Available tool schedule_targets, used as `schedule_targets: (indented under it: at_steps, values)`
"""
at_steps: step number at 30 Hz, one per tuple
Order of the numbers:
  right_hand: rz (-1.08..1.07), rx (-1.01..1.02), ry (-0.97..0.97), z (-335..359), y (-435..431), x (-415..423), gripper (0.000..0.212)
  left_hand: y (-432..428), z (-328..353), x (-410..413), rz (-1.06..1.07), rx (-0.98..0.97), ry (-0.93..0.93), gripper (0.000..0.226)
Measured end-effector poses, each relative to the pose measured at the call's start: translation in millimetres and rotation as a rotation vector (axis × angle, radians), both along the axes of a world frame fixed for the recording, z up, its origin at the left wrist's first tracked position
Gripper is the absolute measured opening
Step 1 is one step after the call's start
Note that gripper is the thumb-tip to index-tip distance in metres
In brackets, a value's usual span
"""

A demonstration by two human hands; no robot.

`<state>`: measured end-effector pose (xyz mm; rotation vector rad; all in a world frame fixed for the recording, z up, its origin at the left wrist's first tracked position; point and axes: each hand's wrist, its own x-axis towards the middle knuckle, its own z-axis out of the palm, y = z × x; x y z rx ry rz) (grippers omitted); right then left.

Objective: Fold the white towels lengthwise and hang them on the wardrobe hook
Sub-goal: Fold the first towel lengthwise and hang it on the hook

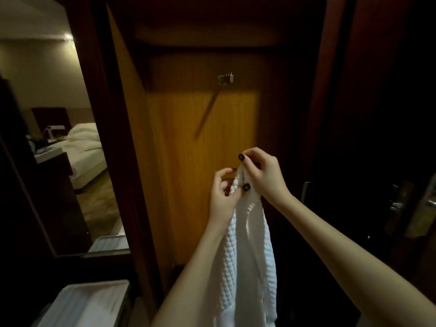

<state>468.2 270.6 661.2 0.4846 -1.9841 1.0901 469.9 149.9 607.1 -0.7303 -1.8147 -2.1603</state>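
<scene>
Seemingly both hands (264,175) tight around towel (250,244)

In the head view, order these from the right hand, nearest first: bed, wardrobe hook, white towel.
1. white towel, pinched in the right hand.
2. wardrobe hook, above, inside the wardrobe.
3. bed, far left, in the background.

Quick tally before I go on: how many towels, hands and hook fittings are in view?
towel: 1
hands: 2, left hand and right hand, both holding the towel's top
hook fitting: 1
Total: 4
</scene>
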Motion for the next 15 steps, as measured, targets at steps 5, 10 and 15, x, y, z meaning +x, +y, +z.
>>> schedule_targets:
  at_steps: [5,10,15]
  values:
    - [0.073,-0.157,-0.107,-2.5,39.3,15.7,0.006,34.5,3.6,10.8,0.007,-0.003,0.057,0.042]
    - [0.118,-0.452,-0.122,-34.1,73.8,38.3,0.007,61.8,7.9,14.9,0.225,0.057,0.172,0.036]
    - [0.156,-0.447,-0.238,-84.2,91.7,69.5,0.053,81.3,29.9,10.5,0.317,0.013,0.273,0.029]
